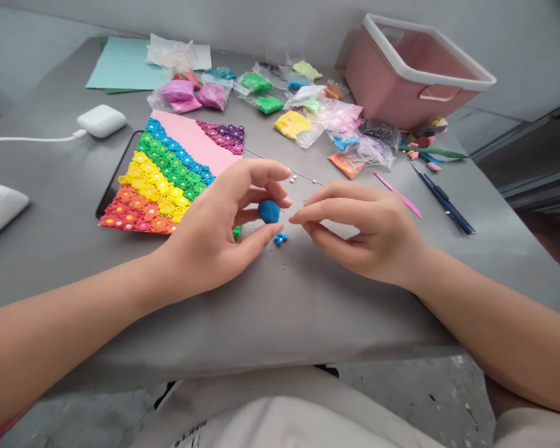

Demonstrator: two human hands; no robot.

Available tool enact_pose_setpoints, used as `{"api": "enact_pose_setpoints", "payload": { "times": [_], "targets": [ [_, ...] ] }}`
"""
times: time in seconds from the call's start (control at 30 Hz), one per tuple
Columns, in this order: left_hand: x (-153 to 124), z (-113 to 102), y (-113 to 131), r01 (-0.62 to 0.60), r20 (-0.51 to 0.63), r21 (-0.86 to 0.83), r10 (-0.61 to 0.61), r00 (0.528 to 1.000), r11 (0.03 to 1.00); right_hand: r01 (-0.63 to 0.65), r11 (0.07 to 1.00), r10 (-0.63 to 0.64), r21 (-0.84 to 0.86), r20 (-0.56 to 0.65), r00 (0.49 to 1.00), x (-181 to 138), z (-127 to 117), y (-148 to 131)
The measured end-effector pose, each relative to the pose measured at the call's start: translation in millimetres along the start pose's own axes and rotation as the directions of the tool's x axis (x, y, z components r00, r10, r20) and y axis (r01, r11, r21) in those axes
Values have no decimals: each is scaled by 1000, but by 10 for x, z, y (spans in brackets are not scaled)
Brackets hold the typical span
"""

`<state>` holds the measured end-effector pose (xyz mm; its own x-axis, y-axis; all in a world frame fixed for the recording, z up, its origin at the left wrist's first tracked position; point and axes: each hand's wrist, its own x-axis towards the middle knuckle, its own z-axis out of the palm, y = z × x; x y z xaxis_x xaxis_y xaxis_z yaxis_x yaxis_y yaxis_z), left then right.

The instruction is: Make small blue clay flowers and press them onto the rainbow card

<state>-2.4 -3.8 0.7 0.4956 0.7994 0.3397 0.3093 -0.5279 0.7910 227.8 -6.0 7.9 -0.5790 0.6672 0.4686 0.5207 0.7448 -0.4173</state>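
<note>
My left hand (219, 227) holds a ball of blue clay (269, 211) between thumb and fingers. To its right, my right hand (364, 230) is pinched, thumb against fingertips; whatever lies between them is too small to make out. Below the ball, a small blue clay flower (280, 239) with a white dot rests on the table. Behind my left hand lies a pink sheet (186, 134) covered in bands of clay flowers, blue, green, yellow, orange-red and purple. Tiny white balls (292, 178) sit beyond my fingers, near a thin metal rod (303, 175).
Clay packets, such as a yellow one (293, 125), spread across the back. A pink bin (387, 74) stands at back right. A pink clay knife (399, 196) and a dark blue pen-like tool (443, 200) lie right. A white earbud case (101, 121) with cable sits left.
</note>
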Motion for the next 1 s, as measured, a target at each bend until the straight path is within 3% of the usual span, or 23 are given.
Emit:
{"api": "enact_pose_setpoints", "payload": {
  "times": [0.07,0.17,0.3,0.5,0.67,0.8,1.0],
  "targets": [
    [2,7,21,95,40,-121,-90,995,988,41,999,-39,20,-77,996,8,-4,-24],
    [11,5,55,160,126,-248,-132,983,955,135,991,-134,-3,-108,985,7,-7,-35],
    [13,-4,64,196,226,-263,-137,964,945,189,981,-193,-45,-111,975,-7,-3,-50],
    [24,-4,74,207,235,-265,-145,961,942,223,975,-222,-9,-117,968,6,-25,-145],
    [65,-11,139,226,225,-297,-162,961,928,129,990,-136,-64,-109,985,20,-30,-136],
    [62,-7,106,228,169,-384,-174,970,895,198,980,-196,-14,-243,950,22,6,-21],
    [45,14,53,213,187,-445,-142,972,870,245,968,-230,54,-195,953,18,26,19]
  ]
}}
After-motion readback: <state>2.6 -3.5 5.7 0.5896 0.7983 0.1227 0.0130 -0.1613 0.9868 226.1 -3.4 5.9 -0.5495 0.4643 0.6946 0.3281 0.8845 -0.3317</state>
